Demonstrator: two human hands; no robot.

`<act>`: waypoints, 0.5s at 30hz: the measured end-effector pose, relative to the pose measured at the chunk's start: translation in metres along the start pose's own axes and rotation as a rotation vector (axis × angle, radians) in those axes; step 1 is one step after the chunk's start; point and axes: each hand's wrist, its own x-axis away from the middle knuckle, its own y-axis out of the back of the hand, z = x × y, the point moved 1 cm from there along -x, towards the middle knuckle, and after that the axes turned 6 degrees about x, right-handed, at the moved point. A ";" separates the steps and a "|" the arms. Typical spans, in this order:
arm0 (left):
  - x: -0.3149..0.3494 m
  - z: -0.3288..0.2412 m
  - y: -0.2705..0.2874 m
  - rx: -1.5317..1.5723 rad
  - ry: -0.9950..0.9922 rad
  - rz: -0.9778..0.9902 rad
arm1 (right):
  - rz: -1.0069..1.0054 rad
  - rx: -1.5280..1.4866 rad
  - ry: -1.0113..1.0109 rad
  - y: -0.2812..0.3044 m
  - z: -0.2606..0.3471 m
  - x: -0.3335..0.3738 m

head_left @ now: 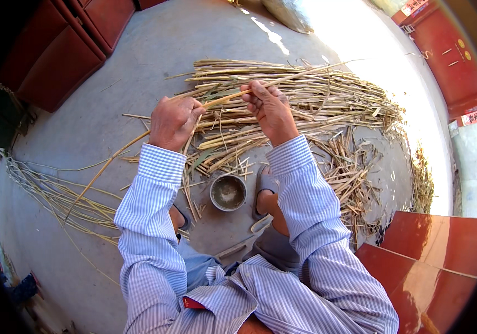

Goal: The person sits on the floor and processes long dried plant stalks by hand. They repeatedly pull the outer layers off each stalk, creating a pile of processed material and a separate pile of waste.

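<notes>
"What could go wrong here?"

"A kink or snap, I'd judge. The long reed stalk [225,99] is held up beyond the metal bowl [228,210], and its span between the hands is slim. Too sharp a bend there could crack it."

"How is it gripped?"

"The left hand [174,121], beyond the bowl and to its left, is curled into a fist around the stalk. The right hand [272,111], beyond the bowl and to its right, pinches it between thumb and fingers. Both are bare, so a rough edge could leave a splinter."

"Anything else?"

"The stalk's tail hangs far left of the bowl, near some loose thin stems [55,195], and could snag if pulled. The right foot [263,186] is just beside the bowl; a careless shift might tip it and spill the murky liquid."

"And how does the stalk look?"

"Golden tan and smooth between the hands, warmer in colour than the straw-pale reed bundle [299,83] lying beyond the bowl. It bows gently, darkens toward the low left end and thins to a fine tip at the other. Whether it's whole or split, I can't tell. Short broken pieces [352,172] litter the floor right of the bowl."
</notes>
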 end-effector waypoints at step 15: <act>0.014 0.001 0.007 -0.230 -0.122 -0.172 | -0.318 0.182 0.009 0.003 0.005 -0.001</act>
